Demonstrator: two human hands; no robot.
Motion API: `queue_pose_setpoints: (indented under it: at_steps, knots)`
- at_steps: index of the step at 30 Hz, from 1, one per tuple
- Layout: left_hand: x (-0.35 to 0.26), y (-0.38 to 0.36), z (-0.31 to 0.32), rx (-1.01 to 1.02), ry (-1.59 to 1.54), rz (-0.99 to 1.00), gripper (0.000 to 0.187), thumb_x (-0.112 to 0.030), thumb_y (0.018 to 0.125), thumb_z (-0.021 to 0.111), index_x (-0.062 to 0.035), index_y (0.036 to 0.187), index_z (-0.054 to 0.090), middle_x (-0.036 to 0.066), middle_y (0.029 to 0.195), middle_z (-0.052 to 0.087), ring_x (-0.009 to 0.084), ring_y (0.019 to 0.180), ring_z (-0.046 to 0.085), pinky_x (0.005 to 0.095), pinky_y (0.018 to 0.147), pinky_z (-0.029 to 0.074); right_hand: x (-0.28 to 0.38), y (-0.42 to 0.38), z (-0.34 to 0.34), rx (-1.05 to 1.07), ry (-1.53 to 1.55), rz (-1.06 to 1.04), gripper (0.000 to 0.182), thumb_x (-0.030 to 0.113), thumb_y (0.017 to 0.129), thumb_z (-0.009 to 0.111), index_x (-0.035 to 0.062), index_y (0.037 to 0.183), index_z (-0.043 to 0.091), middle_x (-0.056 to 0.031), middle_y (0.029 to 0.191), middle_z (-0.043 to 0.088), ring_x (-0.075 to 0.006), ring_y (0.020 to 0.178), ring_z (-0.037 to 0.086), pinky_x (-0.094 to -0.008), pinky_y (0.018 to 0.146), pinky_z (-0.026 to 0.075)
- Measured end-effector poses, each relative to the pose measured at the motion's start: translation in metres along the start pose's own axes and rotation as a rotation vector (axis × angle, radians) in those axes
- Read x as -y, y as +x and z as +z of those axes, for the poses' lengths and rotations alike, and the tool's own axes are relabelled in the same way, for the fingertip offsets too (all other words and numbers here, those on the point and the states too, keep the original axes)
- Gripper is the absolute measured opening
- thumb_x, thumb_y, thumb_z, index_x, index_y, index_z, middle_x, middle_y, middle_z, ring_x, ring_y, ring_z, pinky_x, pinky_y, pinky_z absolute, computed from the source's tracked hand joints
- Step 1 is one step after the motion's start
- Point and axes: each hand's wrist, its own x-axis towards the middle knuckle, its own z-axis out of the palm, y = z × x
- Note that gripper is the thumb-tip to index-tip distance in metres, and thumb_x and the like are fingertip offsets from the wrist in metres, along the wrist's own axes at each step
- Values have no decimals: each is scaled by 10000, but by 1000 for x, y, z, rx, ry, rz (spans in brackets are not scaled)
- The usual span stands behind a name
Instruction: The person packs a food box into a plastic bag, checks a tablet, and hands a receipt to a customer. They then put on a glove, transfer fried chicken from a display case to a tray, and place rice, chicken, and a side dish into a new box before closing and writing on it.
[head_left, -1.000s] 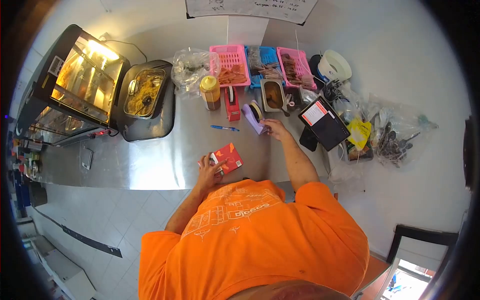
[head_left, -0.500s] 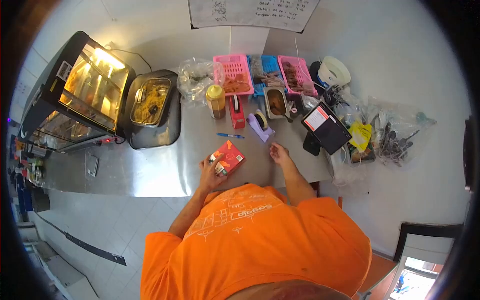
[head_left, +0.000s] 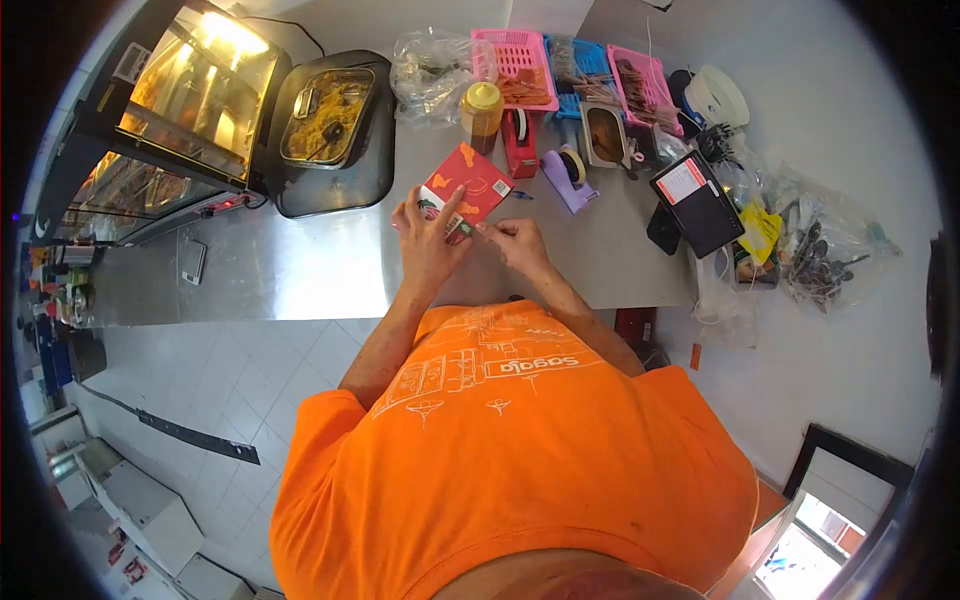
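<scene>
A red cardboard box (head_left: pixel 472 183) with orange and white print is tilted up above the steel counter. My left hand (head_left: pixel 428 238) grips its near left side, fingers spread over the printed face. At the box's lower right edge is my right hand (head_left: pixel 515 246), with thumb and forefinger pinched together; whatever they hold is too small to make out. Beyond the box stand a purple tape dispenser (head_left: pixel 572 182), a red tape dispenser (head_left: pixel 520 150) and a sauce bottle (head_left: pixel 482 112) with a yellow lid. A blue pen (head_left: pixel 522 196) is partly hidden behind the box.
A lit food warmer (head_left: pixel 190 120) and a food pan (head_left: pixel 325 115) on a black tray stand left. Pink baskets (head_left: pixel 512 50), a blue basket (head_left: pixel 582 62) and a metal container (head_left: pixel 604 135) line the back. A tablet (head_left: pixel 698 205) and bagged cutlery (head_left: pixel 820 250) sit right.
The box has been lifted and tilted by my left hand. My right hand has moved left from beside the purple dispenser to the box's edge. The view has tipped downward.
</scene>
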Motion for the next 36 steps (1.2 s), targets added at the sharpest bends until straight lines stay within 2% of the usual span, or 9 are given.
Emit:
queue_pose_setpoints:
  at_steps: [5,9,15,21,23,26,27,33,36]
  knots:
    - [49,-7,29,329,-730,-147,783,-263,623,775,-271,1366,529,261,1357,396,435,1262,312,504,1059,306,-33,-2,-3,59,11,-17,396,380,853,728,4,753,650,-17,518,530,-91,414,497,-256,383,351]
    - [54,-20,42,246,-572,-191,850,-234,597,790,-244,1390,484,252,1335,417,419,1268,313,496,1063,295,-39,-14,4,-51,250,16,477,392,841,729,-9,1059,592,-105,883,666,-168,580,654,-289,452,503]
    - [27,-32,47,179,-210,-138,896,-157,575,801,-239,1388,436,250,1383,332,462,1255,287,525,1028,364,-10,3,4,217,140,325,897,499,758,758,-4,1373,341,-202,1250,543,-285,937,678,-371,540,580]
    - [57,-60,99,165,-48,-308,925,-198,600,815,-232,1415,378,216,1397,322,458,1258,287,533,967,442,-129,80,-102,-634,-364,-73,1055,442,711,804,0,1457,204,-289,1473,240,-415,1376,232,-474,930,479]
    - [58,-76,102,133,-1,-321,954,-262,601,849,-232,1422,363,207,1408,302,455,1266,279,540,961,443,-122,83,-149,-764,-453,-239,927,355,677,839,0,1387,361,-282,1362,410,-374,1270,421,-430,899,497]
    - [29,-68,87,204,-9,-518,972,-342,596,876,-224,1416,368,202,1409,301,449,1263,279,539,950,445,-138,109,-192,-389,-311,-55,700,299,666,849,19,1232,548,-219,1190,579,-328,1095,581,-395,882,502]
    - [28,-68,90,172,-47,-550,954,-365,617,866,-204,1413,368,204,1390,324,447,1256,292,535,965,416,-144,116,-188,-463,-427,-145,490,291,650,856,38,1029,676,-142,988,668,-291,862,649,-376,806,520]
    - [69,-77,126,15,-99,-415,908,-410,657,855,-162,1399,394,162,1297,444,389,1245,336,520,945,385,-101,96,-140,-403,347,304,251,265,739,818,86,892,732,-27,860,675,-138,728,598,-268,610,499]
    - [66,-70,115,154,-146,-580,866,-377,717,831,-58,1390,390,216,1180,496,350,1081,510,478,939,406,-127,103,-140,-366,775,325,267,220,806,765,48,998,699,-29,933,656,-124,710,549,-261,697,513]
